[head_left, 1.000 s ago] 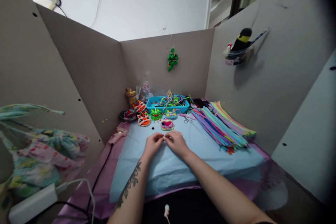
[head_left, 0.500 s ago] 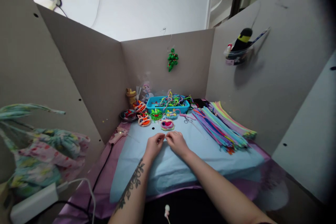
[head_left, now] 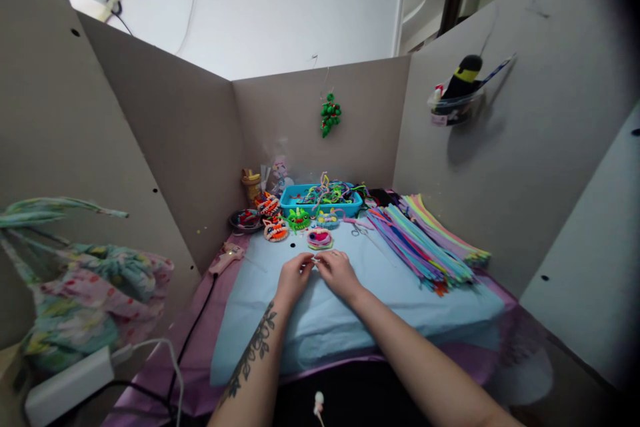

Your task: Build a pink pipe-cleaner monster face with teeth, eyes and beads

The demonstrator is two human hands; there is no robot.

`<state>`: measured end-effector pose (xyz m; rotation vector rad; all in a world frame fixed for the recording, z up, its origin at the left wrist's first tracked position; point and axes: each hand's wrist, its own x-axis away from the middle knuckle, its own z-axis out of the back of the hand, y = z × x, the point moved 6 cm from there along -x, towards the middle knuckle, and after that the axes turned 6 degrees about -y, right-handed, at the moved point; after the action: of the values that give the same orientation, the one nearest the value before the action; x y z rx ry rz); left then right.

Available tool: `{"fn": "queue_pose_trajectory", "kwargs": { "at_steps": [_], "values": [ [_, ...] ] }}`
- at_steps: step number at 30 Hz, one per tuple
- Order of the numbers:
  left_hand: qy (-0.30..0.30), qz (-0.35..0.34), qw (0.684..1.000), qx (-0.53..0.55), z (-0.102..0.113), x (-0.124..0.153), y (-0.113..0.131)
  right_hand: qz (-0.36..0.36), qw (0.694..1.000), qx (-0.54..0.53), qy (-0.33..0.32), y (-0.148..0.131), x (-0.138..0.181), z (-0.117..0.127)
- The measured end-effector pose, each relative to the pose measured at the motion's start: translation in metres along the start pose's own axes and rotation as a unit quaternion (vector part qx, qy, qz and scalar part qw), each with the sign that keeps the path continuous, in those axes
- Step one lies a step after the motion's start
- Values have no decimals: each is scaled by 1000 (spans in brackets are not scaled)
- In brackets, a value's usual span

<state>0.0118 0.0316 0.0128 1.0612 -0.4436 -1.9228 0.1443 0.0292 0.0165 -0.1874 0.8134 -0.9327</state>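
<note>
My left hand and my right hand meet fingertip to fingertip over the light blue sheet, both pinched on a tiny pale piece between them that is too small to name. Just beyond the fingers lies a round pink and yellow pipe-cleaner figure. Further back stand a green figure, an orange striped one and a blue tray full of tangled pipe cleaners.
A thick fan of coloured pipe cleaners covers the right side of the sheet, with small scissors near it. Grey cardboard walls enclose the desk. A glue gun and its cable lie at the left, patterned cloth beyond.
Both hands have stayed pinched together at the same spot, with only slight finger shifts. The view has drifted a little.
</note>
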Motion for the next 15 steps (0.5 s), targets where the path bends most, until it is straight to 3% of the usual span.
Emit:
{"fn": "queue_pose_trajectory", "kwargs": {
  "at_steps": [9,15],
  "values": [
    [2,14,998,-69,0,5,11,-6,1000,10,-22,0,0,-3],
    [19,57,998,-30,1,10,9,-29,999,-45,-5,6,1,-4]
  ]
}}
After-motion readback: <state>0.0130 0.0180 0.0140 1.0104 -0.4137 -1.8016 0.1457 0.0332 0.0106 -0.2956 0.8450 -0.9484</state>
